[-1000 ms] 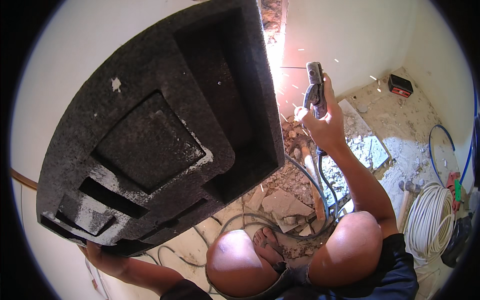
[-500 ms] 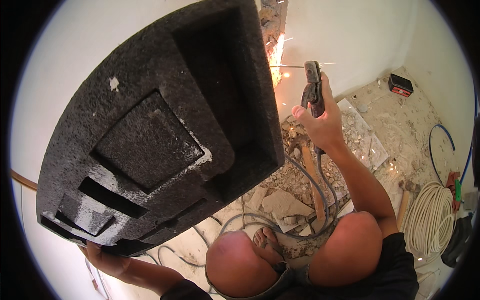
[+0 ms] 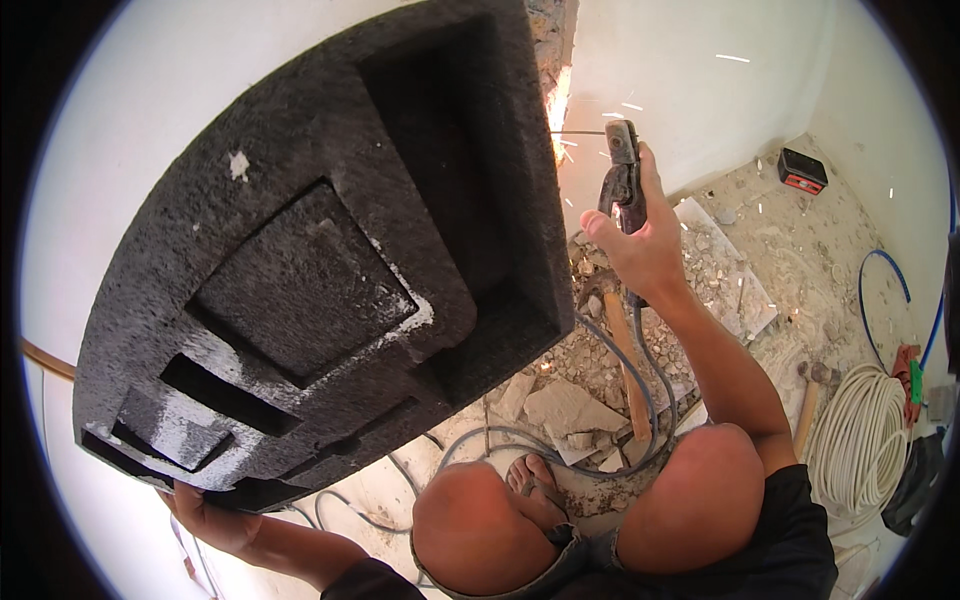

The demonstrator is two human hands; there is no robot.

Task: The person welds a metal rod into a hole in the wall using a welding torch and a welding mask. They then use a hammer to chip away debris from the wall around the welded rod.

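My right hand [image 3: 648, 255] is wrapped round a welding electrode holder [image 3: 621, 145]. From its jaw a thin electrode [image 3: 580, 132] points left, toward a rough broken strip in the wall [image 3: 547, 45]. Bright glow and sparks show there, and the black piece hides the rod's tip. At the lower left, my left hand [image 3: 215, 522] grips the bottom edge of a large curved black foam-like moulded piece [image 3: 400, 200] with recesses and white-worn patches. It stands tilted between me and the glow. Some left fingers are hidden behind it.
Rubble [image 3: 575, 405] lies before my feet, with a wooden-handled hammer [image 3: 628, 365] on it and a grey cable [image 3: 655, 400] looping round. To the right are another hammer [image 3: 806, 405], a coil of pale cable [image 3: 855, 430], a blue tube [image 3: 862, 290] and a black-red box [image 3: 802, 172].
The black moulded piece has shifted slightly right, covering more of the glow. The glow looks smaller and sparks fly in other places. My right hand and the holder have barely moved.
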